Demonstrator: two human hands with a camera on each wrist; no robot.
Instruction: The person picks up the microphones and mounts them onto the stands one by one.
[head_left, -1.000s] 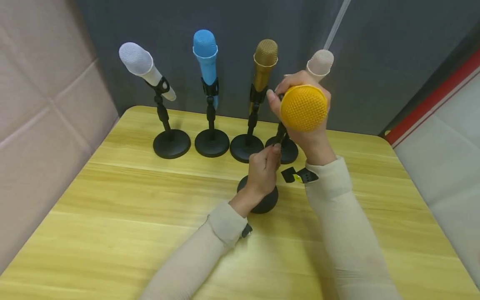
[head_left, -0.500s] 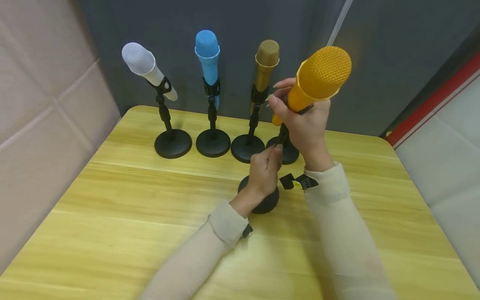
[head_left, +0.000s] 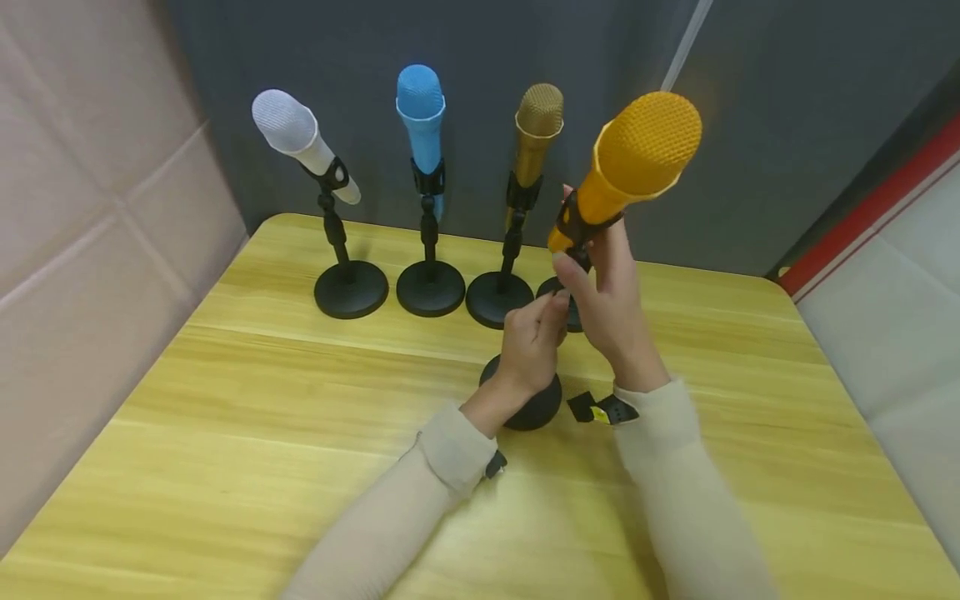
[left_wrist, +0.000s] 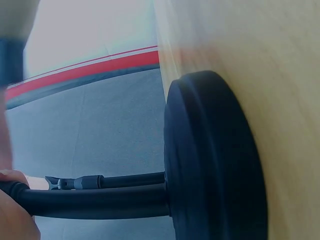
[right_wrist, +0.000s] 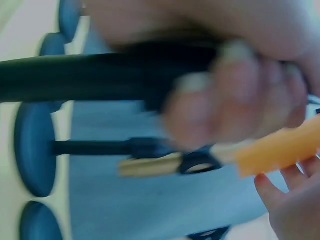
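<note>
An orange microphone (head_left: pixel 637 150) sits tilted in the black clip of a desk stand, its mesh head up and to the right. My left hand (head_left: pixel 531 342) grips the stand's pole just above the round black base (head_left: pixel 540 408), which stands on the table. In the left wrist view the base (left_wrist: pixel 215 155) and the pole (left_wrist: pixel 100 201) show close up. Behind the clip and pole is my right hand (head_left: pixel 618 308), thumb in front and fingers loosely extended up the back. The right wrist view has its fingers (right_wrist: pixel 292 177) against the orange handle (right_wrist: pixel 280 150).
Along the back of the wooden table (head_left: pixel 262 467) stand a white microphone (head_left: pixel 288 125), a blue microphone (head_left: pixel 422 108) and a gold microphone (head_left: pixel 538 125) on black stands. Another stand's base (head_left: pixel 573 317) is mostly hidden behind my hands. A dark panel (head_left: pixel 300 42) rises behind.
The orange microphone has swung up and right from facing the head camera. My right hand has since slid down off its handle toward the clip, its fingers loosening. The left hand keeps its grip.
</note>
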